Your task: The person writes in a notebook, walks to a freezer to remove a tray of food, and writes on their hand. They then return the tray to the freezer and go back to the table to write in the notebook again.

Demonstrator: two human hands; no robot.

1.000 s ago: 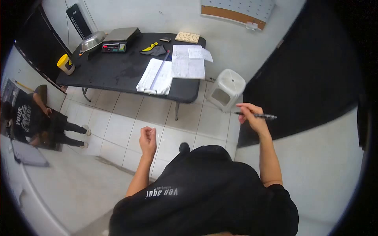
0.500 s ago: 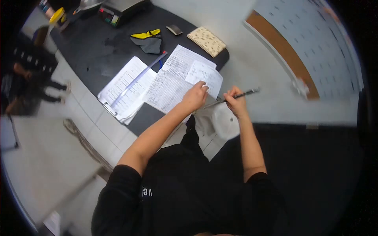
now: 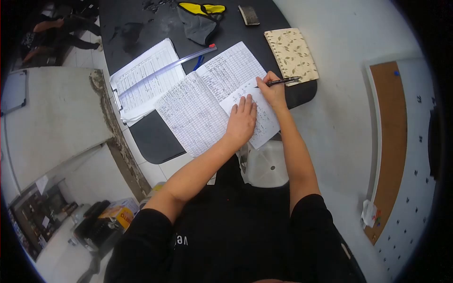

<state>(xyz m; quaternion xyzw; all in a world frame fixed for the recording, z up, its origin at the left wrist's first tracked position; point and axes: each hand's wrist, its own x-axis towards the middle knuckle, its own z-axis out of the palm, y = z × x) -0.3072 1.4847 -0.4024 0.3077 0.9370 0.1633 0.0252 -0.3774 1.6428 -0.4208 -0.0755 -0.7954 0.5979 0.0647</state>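
Overhanging table edge (image 3: 304,93), slip (image 3: 267,126) under left hand (image 3: 241,123), pen (image 3: 279,81)

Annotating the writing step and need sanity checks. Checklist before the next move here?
1. Pen gripped in right hand: ok.
2. Left hand flat on small sheet, pinning it: ok.
3. Pen tip touching the paper: cannot tell, too small to see.
4. Small sheet fully backed by table: not ok, its lower corner overhangs the edge.
5. Floral notebook clear of the small sheet: ok, it lies beside it.
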